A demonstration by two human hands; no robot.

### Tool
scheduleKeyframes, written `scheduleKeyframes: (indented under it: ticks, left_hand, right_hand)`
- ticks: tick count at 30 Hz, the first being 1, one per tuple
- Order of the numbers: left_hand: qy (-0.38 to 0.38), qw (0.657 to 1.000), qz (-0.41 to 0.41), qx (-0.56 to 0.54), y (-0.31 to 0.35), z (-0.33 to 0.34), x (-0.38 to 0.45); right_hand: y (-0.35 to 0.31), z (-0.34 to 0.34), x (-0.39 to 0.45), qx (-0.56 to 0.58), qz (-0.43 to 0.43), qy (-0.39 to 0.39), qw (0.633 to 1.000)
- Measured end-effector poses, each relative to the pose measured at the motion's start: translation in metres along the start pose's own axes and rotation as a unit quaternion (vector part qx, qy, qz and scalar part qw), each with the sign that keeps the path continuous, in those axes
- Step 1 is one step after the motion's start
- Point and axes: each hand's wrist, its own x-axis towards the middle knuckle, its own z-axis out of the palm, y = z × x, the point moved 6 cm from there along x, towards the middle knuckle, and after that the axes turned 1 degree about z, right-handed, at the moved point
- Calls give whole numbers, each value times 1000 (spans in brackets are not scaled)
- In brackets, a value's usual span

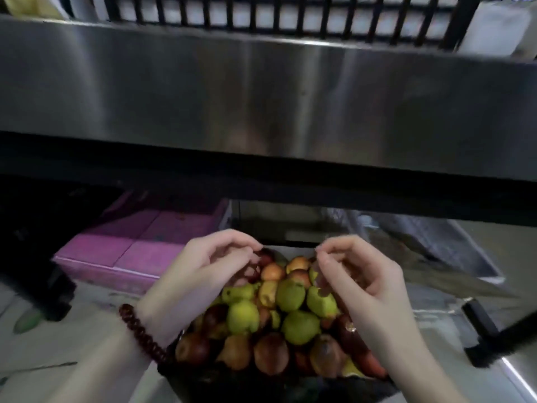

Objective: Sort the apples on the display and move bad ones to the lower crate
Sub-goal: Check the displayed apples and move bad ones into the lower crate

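While both hands hang over the heap of fruit, I can see my left hand (203,266) at the heap's far-left edge with its fingers curled inward, fingertips close to the thumb and resting against the dark red apples (263,258) there; whether it actually pinches one I cannot tell through the blur. My right hand (360,277) sits at the far-right edge, fingers likewise bent, thumb and forefinger drawn narrow near a thin clear film or wrapper, and again I cannot tell if anything is gripped. A beaded bracelet (142,335) of dark red beads circles my left wrist. Between the two hands lies the pile in a dark crate (203,379), low and near me: green apples (290,295) in the middle, orange-yellow ones at the far end, and brownish, bruised red ones (271,353) along the near row. One green apple (321,301) beside my right hand has a bite-shaped gouge in it. Far above the crate runs a broad steel panel (261,91), with a black slatted rack (290,13) beyond it. To the left, under the panel, sits a pink box (130,251), well apart from the crate. A black post (479,324) stands at the right, near my right forearm.
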Motion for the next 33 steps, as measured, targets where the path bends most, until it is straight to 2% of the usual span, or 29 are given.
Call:
scheduleKeyframes:
  ticks: [8, 13, 21, 24, 26, 28, 30, 33]
  left_hand:
    - [-8, 1000, -14, 6, -40, 19, 3]
    - [-55, 997, -27, 50, -62, 61, 31]
    - [-183, 966, -57, 174, -139, 154, 59]
    - [-203, 952, -40, 224, -150, 177, 57]
    - [-196, 945, 19, 262, -142, 189, 59]
    - [-163, 912, 125, 356, -125, 202, 72]
    - [-139, 832, 223, 489, -116, 224, 94]
    - [-212, 697, 223, 647, -123, 255, 124]
  right_hand:
    - [47, -12, -20, 20, 27, 7, 999]
    - [77, -27, -28, 5, 54, 30, 998]
    - [169, -84, -75, -33, 178, 93, 979]
    - [187, -101, -91, -50, 195, 114, 973]
    - [193, -108, -97, -74, 192, 124, 971]
    - [196, -112, -99, -90, 189, 126, 970]
    - [199, -114, -98, -103, 195, 128, 967]
    - [209, -113, -95, -129, 207, 130, 961]
